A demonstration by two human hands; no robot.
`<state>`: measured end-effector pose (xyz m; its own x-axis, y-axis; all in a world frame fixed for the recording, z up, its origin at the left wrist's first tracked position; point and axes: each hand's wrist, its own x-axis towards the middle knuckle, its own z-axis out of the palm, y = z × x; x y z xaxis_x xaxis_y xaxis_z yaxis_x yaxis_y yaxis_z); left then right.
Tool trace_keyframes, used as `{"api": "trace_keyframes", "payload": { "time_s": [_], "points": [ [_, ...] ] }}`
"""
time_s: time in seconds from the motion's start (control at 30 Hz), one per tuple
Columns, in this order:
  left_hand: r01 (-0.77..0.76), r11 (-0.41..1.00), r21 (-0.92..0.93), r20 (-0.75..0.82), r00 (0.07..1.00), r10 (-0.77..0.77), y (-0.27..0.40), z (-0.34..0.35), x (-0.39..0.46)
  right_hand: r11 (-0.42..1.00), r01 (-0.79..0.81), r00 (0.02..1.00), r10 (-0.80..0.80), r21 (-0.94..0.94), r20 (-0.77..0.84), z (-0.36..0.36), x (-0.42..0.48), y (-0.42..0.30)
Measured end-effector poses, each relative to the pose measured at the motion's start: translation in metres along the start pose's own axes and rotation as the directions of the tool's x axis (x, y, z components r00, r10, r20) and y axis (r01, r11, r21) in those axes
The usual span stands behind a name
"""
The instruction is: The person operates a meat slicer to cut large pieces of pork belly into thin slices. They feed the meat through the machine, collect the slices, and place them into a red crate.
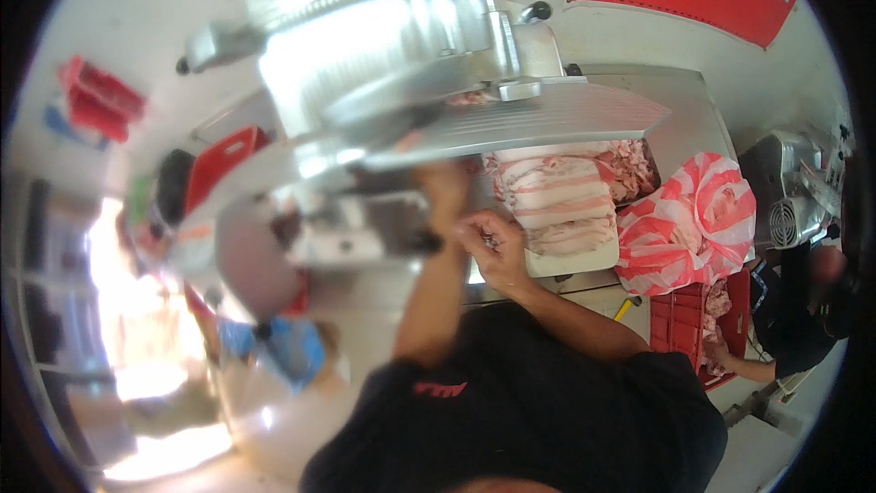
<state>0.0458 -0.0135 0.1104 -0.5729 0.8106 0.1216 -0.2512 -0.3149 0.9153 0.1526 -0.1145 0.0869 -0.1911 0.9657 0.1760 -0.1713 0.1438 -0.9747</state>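
Note:
A large metal meat slicer stands before me. My left hand reaches beneath the edge of its ribbed metal plate; it is blurred and its fingers are mostly hidden. My right hand is just right of my left forearm, with curled fingers and no object visible in it. Close to its right lie rows of thin, pink and white meat slices on a pale tray. Small pieces of meat sit by the slicer's blade area.
A red-and-white striped plastic bag with meat sits right of the tray. Below it, a co-worker's hand reaches into a red crate of meat. Another metal machine stands far right. A blue plastic bag is at lower left.

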Motion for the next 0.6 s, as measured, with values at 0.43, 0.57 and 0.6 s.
{"api": "trace_keyframes", "payload": {
  "time_s": [0.43, 0.57, 0.6],
  "points": [
    [0.091, 0.977, -0.193, 0.029, 0.996, -0.087, -0.012, -0.014, 0.003, 1.0, -0.004, 0.999, 0.004, -0.018, 0.04, 0.0, -0.002, 0.001],
    [0.102, 0.974, -0.2, 0.033, 0.995, -0.097, -0.015, -0.014, 0.002, 1.0, 0.013, 0.999, -0.013, -0.005, 0.037, 0.001, -0.002, 0.003],
    [0.104, 0.974, -0.202, 0.031, 0.995, -0.1, -0.015, -0.015, 0.001, 1.0, 0.02, 0.999, -0.02, -0.002, 0.034, 0.002, -0.002, 0.002]
  ]
}}
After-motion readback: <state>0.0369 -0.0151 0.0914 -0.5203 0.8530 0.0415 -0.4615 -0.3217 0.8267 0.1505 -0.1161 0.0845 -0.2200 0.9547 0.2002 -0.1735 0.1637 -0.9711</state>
